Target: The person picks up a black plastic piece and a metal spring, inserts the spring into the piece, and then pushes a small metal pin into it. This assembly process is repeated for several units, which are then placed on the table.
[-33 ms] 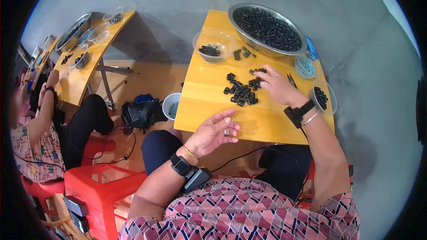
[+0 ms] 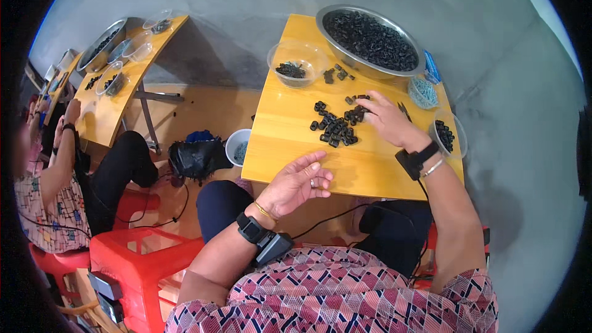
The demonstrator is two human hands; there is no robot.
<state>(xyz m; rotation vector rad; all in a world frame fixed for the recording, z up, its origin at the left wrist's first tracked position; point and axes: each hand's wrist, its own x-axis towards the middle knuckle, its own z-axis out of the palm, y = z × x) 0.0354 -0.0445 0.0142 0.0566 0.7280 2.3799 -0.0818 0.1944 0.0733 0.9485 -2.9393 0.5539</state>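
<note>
In the head view, the small black parts are seen in a loose heap mid-worktop, with a smaller cluster of parts laid beyond. The heap's right side is reached by the right hand; whether a part is pinched cannot be told, since the fingertips are merged with dark pieces. The left hand is held near the front edge, its fingers loosely curled and released, with nothing grasped.

Parts could be scattered by a careless sweep, being short and apparently rounded, and some might be rolled off the front edge. The clear tub at the right edge could be knocked by the right forearm if it were swung outward, so near is it placed. The cable by the right wrist might be caught on the worktop's edge.

Beyond the hand, space is taken up by the dark slim tool, the tub of pale blue pieces and the large metal bowl. The far left corner is occupied by a clear bowl.
</note>
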